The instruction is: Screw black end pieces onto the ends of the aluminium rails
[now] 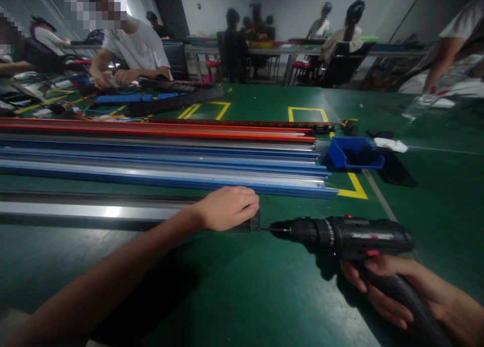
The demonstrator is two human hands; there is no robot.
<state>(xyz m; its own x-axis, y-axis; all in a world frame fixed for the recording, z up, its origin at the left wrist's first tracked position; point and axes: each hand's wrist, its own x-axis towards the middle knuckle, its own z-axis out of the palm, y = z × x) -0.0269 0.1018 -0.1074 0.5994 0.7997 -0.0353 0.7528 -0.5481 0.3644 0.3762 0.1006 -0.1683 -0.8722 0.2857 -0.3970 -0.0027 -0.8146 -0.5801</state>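
- Head view: the long, straight silver-and-black metal bar (pixel 109 212) runs out past the left edge, so that end is cut off; the left hand (pixel 231 208) and its forearm cover much of the right part.
- The left hand is curled over the bar's right end, gripping it; its fingertips' undersides are hidden.
- The right hand (pixel 393 286) is wrapped around the handle of the black cordless drill (pixel 363 232); the handle's lower part leaves the picture, and whether a finger presses the trigger cannot be made out.
- The thin dark drill bit (pixel 274 229) points left at the small blackish end piece (pixel 255 221) on the bar; whether the tip touches is too small to tell.
- The bar lies on the green tabletop (pixel 264 296), its silver face shiny, with dark strips along both edges.
- Just beyond it, parallel, lie blue metal rails (pixel 189 173), then orange-red rails (pixel 151 130), all cut off at left.
- Near the rails' right ends stands an open blue plastic bin (pixel 338 155); its dark contents are unclear.
- Beyond, a co-worker in a white T-shirt (pixel 134 47) sits behind blurred cables.
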